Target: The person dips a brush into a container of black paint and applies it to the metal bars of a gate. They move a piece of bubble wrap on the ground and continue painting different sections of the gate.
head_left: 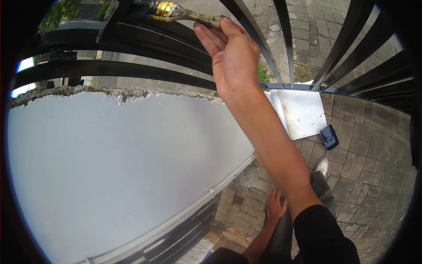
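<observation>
My right hand (237,57) is raised at the top and closed around the wooden handle of a paintbrush (193,16). Dark paint coats the bristles, which point left and lie right at the black metal bars (162,37) of a fence. Light glints off the brush's metal band. Lower down, my left hand (275,205) hangs beside my dark trouser leg (324,193), empty, with its fingers apart.
A white wall (132,176) with a rough, chipped top edge fills the left side below the bars. On the brick paving (360,154) lies a silvery white sheet (303,113) with dark specks. A small dark rectangular container (329,137) sits beside it, near my white shoe (322,167).
</observation>
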`<state>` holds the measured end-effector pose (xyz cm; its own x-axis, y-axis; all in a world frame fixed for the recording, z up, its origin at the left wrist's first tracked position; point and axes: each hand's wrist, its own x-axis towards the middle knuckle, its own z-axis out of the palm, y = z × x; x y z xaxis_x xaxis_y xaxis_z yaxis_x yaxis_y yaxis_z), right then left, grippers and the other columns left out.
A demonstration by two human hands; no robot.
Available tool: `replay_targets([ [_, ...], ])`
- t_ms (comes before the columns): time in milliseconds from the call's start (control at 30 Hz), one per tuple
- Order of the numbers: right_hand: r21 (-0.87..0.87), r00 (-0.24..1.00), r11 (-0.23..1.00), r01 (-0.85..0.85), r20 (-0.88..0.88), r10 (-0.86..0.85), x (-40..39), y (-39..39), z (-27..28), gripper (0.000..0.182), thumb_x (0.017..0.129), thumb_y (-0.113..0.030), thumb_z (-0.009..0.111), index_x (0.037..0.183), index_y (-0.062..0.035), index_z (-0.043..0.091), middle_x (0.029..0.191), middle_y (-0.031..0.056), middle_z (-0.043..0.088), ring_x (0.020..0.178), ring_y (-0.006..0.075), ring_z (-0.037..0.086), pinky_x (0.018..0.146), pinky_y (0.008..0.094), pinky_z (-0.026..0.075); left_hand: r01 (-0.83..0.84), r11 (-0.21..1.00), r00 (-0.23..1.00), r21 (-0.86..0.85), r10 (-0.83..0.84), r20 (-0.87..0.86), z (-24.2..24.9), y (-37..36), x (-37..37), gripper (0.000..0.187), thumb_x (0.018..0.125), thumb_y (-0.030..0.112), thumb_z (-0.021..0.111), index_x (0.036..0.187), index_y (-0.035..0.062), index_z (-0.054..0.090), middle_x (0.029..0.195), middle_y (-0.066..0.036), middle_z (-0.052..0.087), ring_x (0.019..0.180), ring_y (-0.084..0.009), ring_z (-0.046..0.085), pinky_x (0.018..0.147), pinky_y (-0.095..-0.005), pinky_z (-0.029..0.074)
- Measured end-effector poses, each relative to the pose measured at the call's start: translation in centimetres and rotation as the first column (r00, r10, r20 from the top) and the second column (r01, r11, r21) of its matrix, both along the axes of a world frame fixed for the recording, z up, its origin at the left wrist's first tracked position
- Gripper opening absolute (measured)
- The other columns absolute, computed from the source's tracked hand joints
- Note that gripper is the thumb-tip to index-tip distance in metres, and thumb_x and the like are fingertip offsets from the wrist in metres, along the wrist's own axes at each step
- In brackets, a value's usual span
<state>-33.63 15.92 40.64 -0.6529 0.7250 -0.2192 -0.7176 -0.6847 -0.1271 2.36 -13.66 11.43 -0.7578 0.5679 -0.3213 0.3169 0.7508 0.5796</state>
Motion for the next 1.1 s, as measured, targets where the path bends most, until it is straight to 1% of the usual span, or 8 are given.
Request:
replay_targets([
  [433, 0.049, 0.999, 0.999, -0.018, 0.041, 0.016, 0.5, 0.7, -1.1, 0.016, 0.095, -0.011, 0.048, 0.097, 0.0052, 0.046, 0.102, 0.0192, 0.053, 0.093, 0.0279, 0.065, 0.085, 0.0298, 0.057, 0.009, 0.999, 1.000, 0.043, -0.009, 0.001, -0.1, -0.2, 0.5, 0.052, 0.086, 0.027, 0.058, 0.130, 0.0032, 0.044, 0.137, -0.026, 0.038, 0.131, -0.0467, 0.030, 0.107, -0.0569, 0.028],
  [533, 0.035, 0.998, 0.999, -0.027, 0.055, 0.025, 0.3, 0.6, -1.5, 0.016, 0.095, -0.011, 0.047, 0.098, 0.0051, 0.046, 0.102, 0.0193, 0.053, 0.093, 0.0276, 0.065, 0.086, 0.0296, 0.057, -0.035, 0.992, 0.999, 0.118, 0.039, -0.028, 0.3, -0.1, 0.6, 0.052, 0.086, 0.028, 0.058, 0.131, 0.0044, 0.044, 0.136, -0.026, 0.038, 0.131, -0.0471, 0.030, 0.107, -0.0570, 0.028],
  [600, 0.033, 0.995, 0.999, -0.028, 0.095, 0.025, 0.2, 0.6, -1.5, 0.016, 0.095, -0.011, 0.047, 0.098, 0.0051, 0.046, 0.101, 0.0194, 0.054, 0.093, 0.0273, 0.065, 0.086, 0.0293, 0.057, 0.019, 0.996, 0.999, 0.082, -0.017, -0.033, 0.4, 0.1, 0.3, 0.053, 0.086, 0.027, 0.058, 0.131, 0.0037, 0.043, 0.136, -0.026, 0.038, 0.130, -0.0475, 0.030, 0.107, -0.0572, 0.028],
  [800, -0.123, 0.998, 0.992, -0.029, -0.057, 0.022, -0.5, 0.4, -0.6, 0.018, 0.096, -0.012, 0.046, 0.098, 0.0054, 0.045, 0.101, 0.0197, 0.055, 0.093, 0.0266, 0.065, 0.085, 0.0277, 0.057, 0.029, 0.992, 0.999, -0.119, -0.025, 0.037, 1.9, 1.3, -0.4, 0.059, 0.079, 0.020, 0.063, 0.131, 0.0013, 0.042, 0.135, -0.026, 0.037, 0.130, -0.0457, 0.030, 0.107, -0.0535, 0.030],
  [933, -0.122, 0.998, 0.990, -0.066, -0.010, 0.065, -1.1, 0.0, -0.8, 0.023, 0.096, -0.014, 0.048, 0.100, 0.0081, 0.045, 0.100, 0.0203, 0.055, 0.088, 0.0269, 0.066, 0.083, 0.0279, 0.058, 0.040, 0.992, 0.999, -0.122, -0.040, -0.003, 1.4, 1.1, 0.2, 0.062, 0.076, 0.017, 0.065, 0.131, 0.0009, 0.042, 0.135, -0.025, 0.036, 0.130, -0.0446, 0.030, 0.107, -0.0521, 0.031],
  [1000, -0.056, 0.999, 0.998, -0.002, 0.053, 0.005, -0.4, 0.2, -1.7, 0.022, 0.095, -0.013, 0.048, 0.100, 0.0085, 0.046, 0.099, 0.0204, 0.055, 0.089, 0.0278, 0.066, 0.082, 0.0292, 0.058, -0.079, 0.980, 0.967, -0.184, 0.120, 0.225, -0.8, -0.9, 2.1, 0.060, 0.078, 0.019, 0.064, 0.131, 0.0005, 0.042, 0.135, -0.025, 0.037, 0.130, -0.0448, 0.031, 0.107, -0.0532, 0.031],
  [1033, -0.051, 0.996, 0.999, 0.015, 0.094, -0.010, 0.4, 0.3, -2.1, 0.021, 0.095, -0.012, 0.050, 0.102, 0.0085, 0.047, 0.100, 0.0194, 0.055, 0.089, 0.0286, 0.066, 0.081, 0.0316, 0.059, -0.086, 0.981, 0.966, -0.175, 0.125, 0.225, -1.8, -1.6, 2.3, 0.060, 0.078, 0.019, 0.064, 0.131, 0.0005, 0.042, 0.135, -0.025, 0.037, 0.130, -0.0448, 0.031, 0.107, -0.0532, 0.031],
  [1100, 0.039, 0.991, 0.997, 0.063, 0.115, -0.067, 1.9, 0.0, -3.3, 0.022, 0.095, -0.012, 0.051, 0.104, 0.0086, 0.048, 0.099, 0.0183, 0.055, 0.088, 0.0283, 0.066, 0.081, 0.0325, 0.059, 0.059, 0.988, 0.998, -0.141, -0.063, -0.023, -3.5, -1.8, 2.6, 0.057, 0.083, 0.024, 0.061, 0.133, 0.0031, 0.042, 0.136, -0.025, 0.038, 0.129, -0.0451, 0.032, 0.107, -0.0536, 0.030],
])
